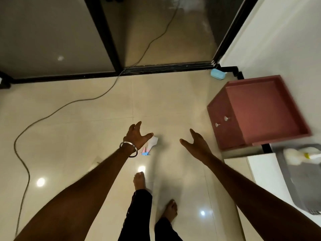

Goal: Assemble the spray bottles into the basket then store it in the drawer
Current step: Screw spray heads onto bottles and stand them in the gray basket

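At the bottom of the view, nearest the person, two bare feet (139, 180) stand on the pale glossy floor (69, 127), with dark trouser legs above them. Both forearms reach out forward over the tiles. The left hand (137, 134) has its fingers spread and straight, holding nothing; a metal bangle (129, 148) circles its wrist. The right hand (196, 141) is likewise spread with the thumb out and grips nothing.

Just beyond the left wrist, under and to the right of the left thumb, a white spray bottle (152, 143) lies on its side on the floor, its pink and blue trigger head pointing back toward the person. It sits between the two hands, closer to the left, and neither hand touches it.

To the right of the right forearm, a grey basket (295, 185) rests on a white surface at the frame edge, with a white bottle with a yellow part (302, 156) lying in it; this part is blurred.

Beyond the right hand and to its right stands a reddish-brown cabinet (260, 108) against the white wall, two small metal knobs (221, 121) on its front.

Farther off, a light blue object (218, 74) lies by the black door track, and a long cable (52, 113) snakes across the floor left of the left hand toward the glass doors.
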### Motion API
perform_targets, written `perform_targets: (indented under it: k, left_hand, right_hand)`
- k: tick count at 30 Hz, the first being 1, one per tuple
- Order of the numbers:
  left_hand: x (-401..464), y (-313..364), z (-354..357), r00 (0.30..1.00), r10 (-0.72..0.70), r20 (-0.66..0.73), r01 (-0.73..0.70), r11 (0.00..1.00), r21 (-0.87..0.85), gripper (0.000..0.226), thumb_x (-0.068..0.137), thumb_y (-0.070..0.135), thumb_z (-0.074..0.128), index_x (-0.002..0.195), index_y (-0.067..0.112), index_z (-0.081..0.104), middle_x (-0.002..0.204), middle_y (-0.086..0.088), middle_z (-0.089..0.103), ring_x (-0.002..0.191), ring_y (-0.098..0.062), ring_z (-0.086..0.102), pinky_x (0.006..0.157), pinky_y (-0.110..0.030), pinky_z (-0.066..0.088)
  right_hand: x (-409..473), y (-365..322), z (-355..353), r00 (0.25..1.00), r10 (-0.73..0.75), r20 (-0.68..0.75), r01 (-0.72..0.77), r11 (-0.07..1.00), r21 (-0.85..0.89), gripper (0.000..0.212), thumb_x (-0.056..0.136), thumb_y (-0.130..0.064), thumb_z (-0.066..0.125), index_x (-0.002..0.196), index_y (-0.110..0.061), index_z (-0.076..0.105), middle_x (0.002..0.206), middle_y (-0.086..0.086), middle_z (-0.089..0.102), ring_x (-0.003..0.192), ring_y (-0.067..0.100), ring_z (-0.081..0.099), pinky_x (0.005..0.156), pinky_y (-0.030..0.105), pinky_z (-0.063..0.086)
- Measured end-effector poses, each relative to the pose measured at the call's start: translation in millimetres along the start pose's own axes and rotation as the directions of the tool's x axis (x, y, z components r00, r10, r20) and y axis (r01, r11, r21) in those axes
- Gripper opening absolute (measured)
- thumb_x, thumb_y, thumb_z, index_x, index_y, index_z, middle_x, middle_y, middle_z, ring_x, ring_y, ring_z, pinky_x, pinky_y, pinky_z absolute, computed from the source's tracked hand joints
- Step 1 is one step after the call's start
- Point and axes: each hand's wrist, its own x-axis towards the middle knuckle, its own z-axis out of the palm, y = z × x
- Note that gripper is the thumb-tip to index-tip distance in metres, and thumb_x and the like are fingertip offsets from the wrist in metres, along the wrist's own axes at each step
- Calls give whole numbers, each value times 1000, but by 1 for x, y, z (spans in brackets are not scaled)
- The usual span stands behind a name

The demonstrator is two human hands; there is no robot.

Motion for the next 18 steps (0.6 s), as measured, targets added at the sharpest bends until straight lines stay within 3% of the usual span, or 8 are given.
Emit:
perform_targets:
  k: [9,18]
  left_hand:
    - [97,-79,-24,995,-67,68,79,978,-191,85,81,48,66,149,25,23,156,-5,22,141,-23,31,111,-34,29]
    - [237,-169,44,983,-103,150,137,962,-237,83,81,47,66,149,24,25,155,-4,28,141,-20,32,111,-30,29]
  right_hand:
    - [95,-69,102,992,-28,127,36,997,-62,89,87,-53,66,158,-30,17,164,4,20,151,19,22,116,35,29]
    - [231,-30,236,994,39,100,-34,998,-58,90,86,-45,71,157,-25,21,161,4,26,145,21,33,109,30,34]
